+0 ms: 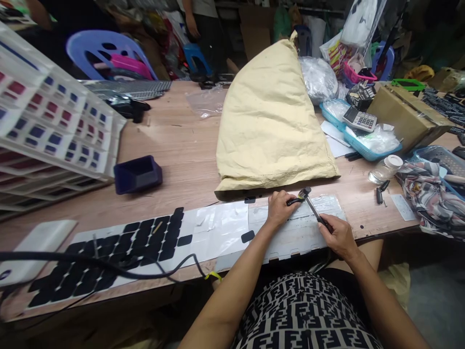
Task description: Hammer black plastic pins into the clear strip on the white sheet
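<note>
My right hand is wrapped round the dark handle of a small hammer with a metal shaft. The hammer's head is over a small black piece pinched in my left hand. Some yellow shows beside the hammer head; whether the head touches the piece I cannot tell. Both hands are above a worn, whitish board at the table's front edge. Left of it, many flat black rounded pieces lie in rows on a white sheet.
A large cream sack stands behind my hands. On the left are a dark purple bin, a white drawer rack and a black cable. On the right are a clear jar, a blue basket, a calculator and patterned cloth.
</note>
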`<state>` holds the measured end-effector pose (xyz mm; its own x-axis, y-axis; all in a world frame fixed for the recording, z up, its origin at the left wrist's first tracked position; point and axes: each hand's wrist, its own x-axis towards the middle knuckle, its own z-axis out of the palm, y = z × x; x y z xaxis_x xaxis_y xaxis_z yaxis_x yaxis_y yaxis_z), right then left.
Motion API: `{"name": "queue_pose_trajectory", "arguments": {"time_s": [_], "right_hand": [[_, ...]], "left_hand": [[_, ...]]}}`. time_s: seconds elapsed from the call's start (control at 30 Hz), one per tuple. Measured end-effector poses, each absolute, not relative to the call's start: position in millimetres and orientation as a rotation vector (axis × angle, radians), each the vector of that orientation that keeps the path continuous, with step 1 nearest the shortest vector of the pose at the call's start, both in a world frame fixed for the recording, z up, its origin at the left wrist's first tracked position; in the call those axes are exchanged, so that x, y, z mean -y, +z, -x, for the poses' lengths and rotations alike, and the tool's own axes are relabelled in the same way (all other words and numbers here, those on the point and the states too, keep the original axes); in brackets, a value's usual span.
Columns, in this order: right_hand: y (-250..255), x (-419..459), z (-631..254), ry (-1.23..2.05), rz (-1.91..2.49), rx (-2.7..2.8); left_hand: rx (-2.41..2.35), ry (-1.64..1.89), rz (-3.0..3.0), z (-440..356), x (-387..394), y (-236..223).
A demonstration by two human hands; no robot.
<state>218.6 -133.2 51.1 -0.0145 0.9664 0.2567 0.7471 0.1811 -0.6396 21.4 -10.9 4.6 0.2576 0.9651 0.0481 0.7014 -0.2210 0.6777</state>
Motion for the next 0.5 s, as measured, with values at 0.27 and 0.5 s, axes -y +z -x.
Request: {"name": "queue_pose_trajectory", "arguments": {"time_s": [0.27, 0.5], "right_hand": [[42, 129, -220, 0.546, 1.619, 1.800], [32, 128, -261, 0.534, 1.753, 1.409]], "left_hand": [[-1.516, 0.630, -2.000, -23, 13, 9], [-1.501, 0.607, -2.024, -21, 10, 10]]}}
